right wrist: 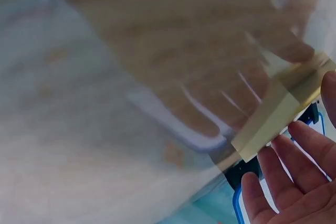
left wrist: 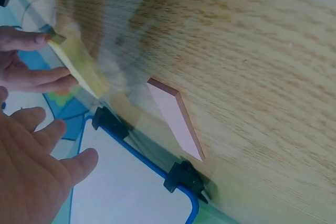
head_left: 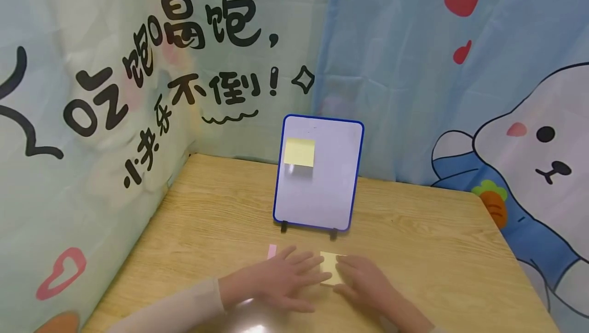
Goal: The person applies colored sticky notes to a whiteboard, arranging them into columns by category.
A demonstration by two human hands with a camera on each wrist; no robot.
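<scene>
Backdrop curtain [head_left: 391, 41] round the far and left sides, printed with black Chinese lettering [head_left: 181, 35] and a white cartoon animal [head_left: 506, 110]. Below it, wood-grain tabletop [head_left: 230, 195]. Blue-rimmed whiteboard [head_left: 329, 190] standing on the wood, beyond both hands. Left hand [head_left: 287, 278]: opened wide, fingers straight and fanned, nothing in its grasp. Right hand [head_left: 368, 283]: partly closed, thumb on the near edge and fingers on the far edge of a yellow sticky-note pad [head_left: 328, 261], pinching it between them. Pad lies in front of the whiteboard, between the two hands, just past the left fingertips (head view has these overlapping its left edge; cannot tell whether they touch). Left forearm, in a pale sleeve [head_left: 170, 303], comes in from the lower left, palm down, fingers pointing right. Right forearm slants in from the lower right, fingers pointing left toward the pad. Single yellow sticky note [head_left: 299, 152] on the whiteboard's upper left, its lower edge lifted enough to shade the board. Narrow pink sticky-note pad [left wrist: 176, 119] on the table, just beyond the left hand. Smallest: two black clip feet [head_left: 333, 234] under the board's lower edge.
</scene>
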